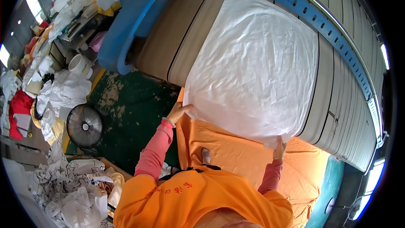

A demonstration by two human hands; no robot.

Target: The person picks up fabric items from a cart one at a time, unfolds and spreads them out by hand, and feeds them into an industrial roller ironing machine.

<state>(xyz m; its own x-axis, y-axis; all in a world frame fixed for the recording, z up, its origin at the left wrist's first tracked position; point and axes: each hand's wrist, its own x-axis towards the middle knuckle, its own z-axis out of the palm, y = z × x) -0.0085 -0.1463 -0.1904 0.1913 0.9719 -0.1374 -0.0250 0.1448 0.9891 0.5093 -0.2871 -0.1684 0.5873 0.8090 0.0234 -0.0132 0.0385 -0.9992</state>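
A wrinkled white cloth (257, 59) lies spread over the beige belts of a large roller machine (177, 29). Its near edge hangs off the front of the belts. My left hand (179, 112) is closed on the cloth's near left corner, and my right hand (279, 148) pinches the edge near its right corner. Below the machine, an orange cloth (236, 147) hangs and spreads across the floor in front of me.
A black fan (85, 126) stands on the green floor at the left. Behind it are a white bucket (80, 66) and heaps of cloth. Crumpled white fabric (71, 190) fills the lower left. The machine's blue frame (122, 38) rises at the upper left.
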